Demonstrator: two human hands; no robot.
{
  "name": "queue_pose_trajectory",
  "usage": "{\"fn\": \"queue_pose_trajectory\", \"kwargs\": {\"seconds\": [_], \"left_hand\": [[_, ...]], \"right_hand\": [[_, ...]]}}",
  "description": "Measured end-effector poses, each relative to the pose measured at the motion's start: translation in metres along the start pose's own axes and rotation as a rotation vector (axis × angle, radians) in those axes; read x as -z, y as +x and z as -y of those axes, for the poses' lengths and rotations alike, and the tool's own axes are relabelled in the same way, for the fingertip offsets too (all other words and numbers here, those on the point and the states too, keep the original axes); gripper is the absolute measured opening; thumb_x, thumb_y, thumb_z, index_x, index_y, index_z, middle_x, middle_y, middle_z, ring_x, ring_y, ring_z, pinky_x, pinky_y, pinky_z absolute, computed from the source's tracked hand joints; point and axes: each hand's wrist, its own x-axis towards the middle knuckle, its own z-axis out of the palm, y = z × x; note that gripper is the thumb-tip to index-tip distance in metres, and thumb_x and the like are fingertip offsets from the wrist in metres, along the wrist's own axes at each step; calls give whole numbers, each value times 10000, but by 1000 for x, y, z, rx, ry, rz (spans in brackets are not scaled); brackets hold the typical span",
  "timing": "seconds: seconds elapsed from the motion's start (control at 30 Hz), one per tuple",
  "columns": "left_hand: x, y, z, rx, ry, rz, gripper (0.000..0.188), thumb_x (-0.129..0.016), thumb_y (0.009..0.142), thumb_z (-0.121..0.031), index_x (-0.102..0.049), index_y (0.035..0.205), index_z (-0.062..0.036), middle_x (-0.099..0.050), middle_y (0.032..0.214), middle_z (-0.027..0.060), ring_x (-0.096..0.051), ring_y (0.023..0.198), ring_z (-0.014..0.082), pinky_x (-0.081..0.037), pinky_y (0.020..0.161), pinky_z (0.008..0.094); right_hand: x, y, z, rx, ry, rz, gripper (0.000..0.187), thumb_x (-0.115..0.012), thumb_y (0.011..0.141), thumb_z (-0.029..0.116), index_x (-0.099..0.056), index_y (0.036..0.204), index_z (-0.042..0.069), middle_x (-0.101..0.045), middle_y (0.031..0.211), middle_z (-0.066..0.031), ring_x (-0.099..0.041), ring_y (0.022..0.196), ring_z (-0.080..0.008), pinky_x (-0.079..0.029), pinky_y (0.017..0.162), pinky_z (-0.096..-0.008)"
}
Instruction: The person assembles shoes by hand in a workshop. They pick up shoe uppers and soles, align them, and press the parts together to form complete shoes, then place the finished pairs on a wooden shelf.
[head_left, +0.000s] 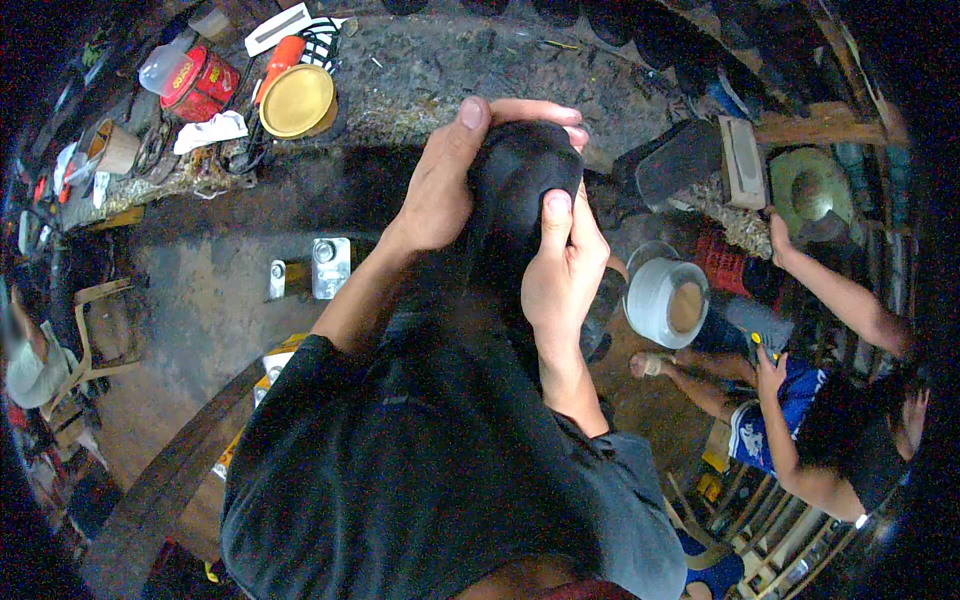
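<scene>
A black, smooth, rounded piece, shaped like the toe of a shoe, is held up in front of my chest between both hands. My left hand curves round its left side and far end, with the thumb raised and the fingers passing over the far edge. Against its near right side presses my right hand, thumb on top and fingers bent along the side. The lower part of the piece merges with my dark shirt, so its full shape is hidden.
Beyond my hands runs a dark, worn workbench. On its left stand a tin with a yellow lid and a red tub. Two metal cans are below it. At right, a co-worker sits near a whitish round container.
</scene>
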Motion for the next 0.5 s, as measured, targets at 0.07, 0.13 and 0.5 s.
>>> {"fn": "queue_pose_trajectory", "kwargs": {"seconds": [0.07, 0.13, 0.5], "left_hand": [[4, -2, 2, 25, -12, -9, 794, -221, 1107, -595, -639, 1336, 40, -718, 1243, 192, -681, 1172, 275, -499, 1077, 395], [8, -4, 3, 47, -6, -44, 823, -215, 1098, -622, -621, 1369, 41, -711, 1270, 189, -677, 1182, 273, -498, 1081, 394], [35, -33, 0, 27, 314, -87, 615, -614, 1017, -414, -572, 1446, 25, -685, 1324, 125, -632, 1213, 194, -458, 1087, 349]], "right_hand": [[-5, 1, -6, 1, -45, -5, 435, -457, 1054, 69, -527, 1453, -89, -535, 1526, -230, -447, 1477, -347, -328, 1227, -403], [-10, 2, -12, 27, -58, 3, 427, -455, 1055, 64, -532, 1446, -91, -532, 1526, -235, -446, 1477, -351, -326, 1230, -406], [-24, -2, -29, 97, -69, 107, 448, -462, 1097, 151, -485, 1487, -69, -504, 1538, -250, -418, 1480, -395, -342, 1221, -437]]}}
